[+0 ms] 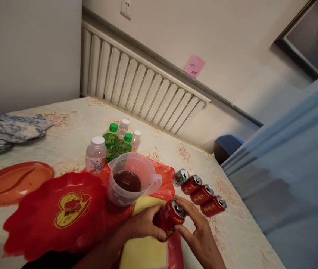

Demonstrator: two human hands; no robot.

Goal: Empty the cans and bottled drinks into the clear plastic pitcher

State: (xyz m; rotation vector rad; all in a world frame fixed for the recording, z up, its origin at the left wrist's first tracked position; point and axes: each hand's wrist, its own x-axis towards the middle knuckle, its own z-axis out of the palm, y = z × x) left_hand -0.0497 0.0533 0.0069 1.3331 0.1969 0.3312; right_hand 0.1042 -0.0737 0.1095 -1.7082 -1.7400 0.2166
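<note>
Over a yellow flat pad [145, 252], both hands hold one red drink can [166, 220], tilted with its top toward the right. My left hand [145, 224] wraps the can's left side, thumb across the front. My right hand [199, 233] grips it near the rim, thumb below and fingers above. Just beyond stands a clear plastic measuring jug [119, 194] with brown liquid in it. To the right, a row holds a small green-and-silver can [180, 178] and red cans [199, 194]. Whether the held can is open is unclear.
A red scalloped tray [38, 224] and an orange plate [16, 183] lie left. Green-capped bottles [111, 140] and white-capped bottles [96, 157] stand behind the jug, beside a red plastic sheet [163, 172]. A blue curtain [287, 168] hangs right; a radiator [136, 78] lines the wall.
</note>
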